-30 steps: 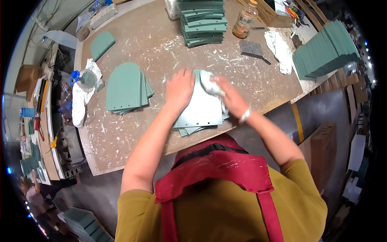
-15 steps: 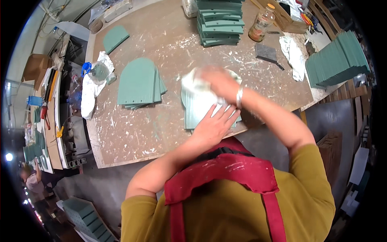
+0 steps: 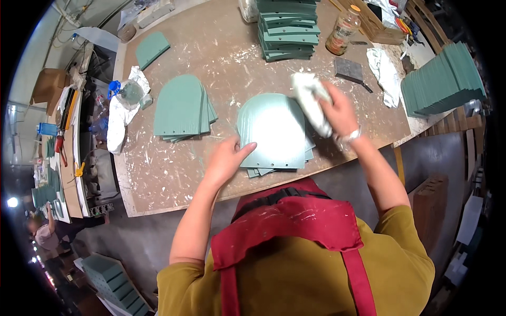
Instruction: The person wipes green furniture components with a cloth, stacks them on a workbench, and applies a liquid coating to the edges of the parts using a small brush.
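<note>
A round-topped green panel (image 3: 271, 129) lies on a small stack of like panels in front of me, with a bright glare on its face and small holes along its near edge. My left hand (image 3: 227, 160) grips its lower left edge, thumb on top and fingers at the side, partly hidden. To the right of the panel, my right hand (image 3: 340, 111) clasps a bunched white cloth (image 3: 310, 100). Further left on the table rests another small fanned pile of the same green panels (image 3: 179, 108).
Behind stands a tall stack of green panels (image 3: 289, 31), with a bottle (image 3: 342, 32) and a grey block (image 3: 348, 69) to its right. More panels (image 3: 443, 81) stand in a row at far right. A clear blue-capped bottle (image 3: 129, 94) lies at left. Another person (image 3: 45, 231) is in the left background.
My right hand has moved the cloth off the panel to the right. My left hand has gone from flat on the panel to its left edge.
</note>
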Tool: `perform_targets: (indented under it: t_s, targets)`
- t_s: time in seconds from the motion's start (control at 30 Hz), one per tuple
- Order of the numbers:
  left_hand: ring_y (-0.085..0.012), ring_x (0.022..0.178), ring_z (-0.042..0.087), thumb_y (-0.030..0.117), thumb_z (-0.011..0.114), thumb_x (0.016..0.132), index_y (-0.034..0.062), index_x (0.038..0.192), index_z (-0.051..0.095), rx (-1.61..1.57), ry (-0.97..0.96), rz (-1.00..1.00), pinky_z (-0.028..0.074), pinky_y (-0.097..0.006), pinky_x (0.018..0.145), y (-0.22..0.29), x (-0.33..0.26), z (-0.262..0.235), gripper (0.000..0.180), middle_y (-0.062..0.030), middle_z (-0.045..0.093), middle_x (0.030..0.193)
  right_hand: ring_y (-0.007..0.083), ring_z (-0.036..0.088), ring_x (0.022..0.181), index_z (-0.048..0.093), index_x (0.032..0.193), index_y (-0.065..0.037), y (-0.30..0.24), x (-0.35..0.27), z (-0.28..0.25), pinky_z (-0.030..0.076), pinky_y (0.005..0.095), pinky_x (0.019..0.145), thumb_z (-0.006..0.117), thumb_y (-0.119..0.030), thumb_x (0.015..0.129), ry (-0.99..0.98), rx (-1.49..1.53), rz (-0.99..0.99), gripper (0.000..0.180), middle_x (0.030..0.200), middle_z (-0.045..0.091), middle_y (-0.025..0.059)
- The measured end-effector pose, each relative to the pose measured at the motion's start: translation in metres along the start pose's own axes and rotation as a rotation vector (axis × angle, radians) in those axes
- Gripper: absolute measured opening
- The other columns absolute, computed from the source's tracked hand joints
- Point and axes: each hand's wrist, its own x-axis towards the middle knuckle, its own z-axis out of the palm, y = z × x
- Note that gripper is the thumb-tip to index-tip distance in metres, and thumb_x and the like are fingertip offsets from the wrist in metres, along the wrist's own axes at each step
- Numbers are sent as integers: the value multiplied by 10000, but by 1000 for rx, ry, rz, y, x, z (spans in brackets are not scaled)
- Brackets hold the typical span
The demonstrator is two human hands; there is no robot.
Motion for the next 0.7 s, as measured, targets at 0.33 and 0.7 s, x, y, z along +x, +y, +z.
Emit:
perform_targets:
  t_s: [0.33, 0.7]
  targets:
    - [-164, 909, 608, 198, 593, 929, -57, 1160, 586, -567, -88, -15, 481, -312, 833, -17, 3, 4, 344, -119, 667, 1031, 390, 580, 1011, 588, 1134, -9, 65, 38, 8, 466, 412, 866, 569, -171, 887, -126, -292, 88, 296, 1128, 605, 213]
    - [-148, 684, 466, 303, 523, 949, 64, 999, 535, -1303, -258, -6, 418, -285, 602, 39, -27, -58, 244, -31, 447, 751, 137, 574, 1004, 547, 1212, 27, -25, 11, -8, 455, 275, 888, 616, -126, 904, 3, 397, 79, 351, 1097, 634, 72]
